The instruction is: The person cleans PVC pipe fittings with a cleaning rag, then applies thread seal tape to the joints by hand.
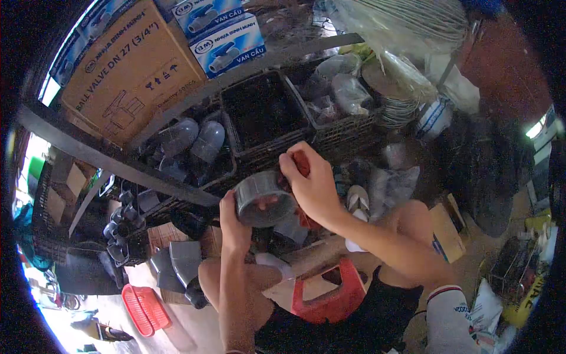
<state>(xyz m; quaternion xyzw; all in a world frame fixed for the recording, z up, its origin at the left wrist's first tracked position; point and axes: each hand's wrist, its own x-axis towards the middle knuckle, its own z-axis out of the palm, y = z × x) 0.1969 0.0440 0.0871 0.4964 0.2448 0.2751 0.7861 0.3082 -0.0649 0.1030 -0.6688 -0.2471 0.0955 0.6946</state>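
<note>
A short, wide grey plastic pipe fitting (250,194) is held up in front of me, its open end tilted toward the camera. My left hand (233,223) is wrapped round its left side, with some fingers visible through the opening. My right hand (312,183) is closed on a reddish-brown cloth (301,164) at the fitting's upper right rim. Part of the cloth hangs below that hand. Behind the fitting stands a black plastic crate (233,144) with grey pipe fittings (207,141) in it.
Cardboard boxes (132,76) lean at the upper left, behind a dark metal bar (118,156). More grey pipe fittings (183,265) lie at lower left, near a red basket (141,310). A red plastic stool (330,304) is between my legs. Coiled hose (407,23) hangs at upper right.
</note>
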